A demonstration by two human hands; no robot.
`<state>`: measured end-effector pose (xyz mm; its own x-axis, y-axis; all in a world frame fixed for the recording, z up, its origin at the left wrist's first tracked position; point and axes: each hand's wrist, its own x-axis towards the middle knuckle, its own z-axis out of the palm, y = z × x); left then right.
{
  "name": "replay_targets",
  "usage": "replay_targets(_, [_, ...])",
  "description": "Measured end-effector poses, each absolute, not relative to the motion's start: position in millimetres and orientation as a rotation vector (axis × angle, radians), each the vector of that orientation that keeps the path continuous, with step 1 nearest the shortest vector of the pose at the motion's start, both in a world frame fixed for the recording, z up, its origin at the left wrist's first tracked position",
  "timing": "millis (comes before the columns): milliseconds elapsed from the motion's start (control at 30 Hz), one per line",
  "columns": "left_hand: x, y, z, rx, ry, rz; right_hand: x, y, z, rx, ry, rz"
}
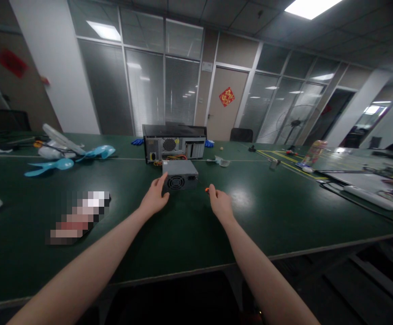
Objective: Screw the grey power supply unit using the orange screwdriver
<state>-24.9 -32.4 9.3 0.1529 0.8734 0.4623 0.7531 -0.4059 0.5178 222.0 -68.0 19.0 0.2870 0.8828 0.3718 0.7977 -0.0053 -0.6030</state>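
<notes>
A grey computer power supply [182, 169] sits on the green table, its round fan grille and power socket facing me. My left hand [154, 195] is at its left front edge, the index finger stretched up against the casing and the thumb held apart. To the right of the power supply, my right hand [220, 202] is closed on a small orange object [207, 190]. Only its orange end shows past the fingers, so its kind is hidden. Right behind the power supply lies a black computer case [174, 144] on its side, with coloured cables at its base.
Blue fan blades [52, 166] and a white appliance part [59, 144] lie to the left. A pixelated object [81, 219] is nearer me. Behind the power supply, a clear plastic bag [220, 161] lies on the right. Further right are a bottle [313, 153] and a flat panel [355, 176].
</notes>
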Motion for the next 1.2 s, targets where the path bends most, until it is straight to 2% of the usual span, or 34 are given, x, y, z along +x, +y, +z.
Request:
replay_targets(67, [-24.7,-32.1,9.0,2.253,1.614,1.092,222.2,-68.4,18.8,-1.857,-1.552,0.161])
replay_targets(267, [-24.8,-32.3,8.9,2.268,1.602,1.107,222.2,-72.2,18.4,-1.79,-1.533,-0.085])
replay_targets(600, [-24.2,-31.4,8.1,2.268,1.609,1.115,218.5,-72.6,19.3,-1.818,-1.557,-0.053])
replay_targets(1000, [-24.8,-32.9,9.3,2.256,1.612,1.093,215.4,-83.2,26.1,-1.836,-1.591,-0.294])
replay_targets(1200, [-25.4,-32.1,9.0,2.263,1.611,1.083,218.8,-80.0,24.9,-1.927,-1.576,-0.223])
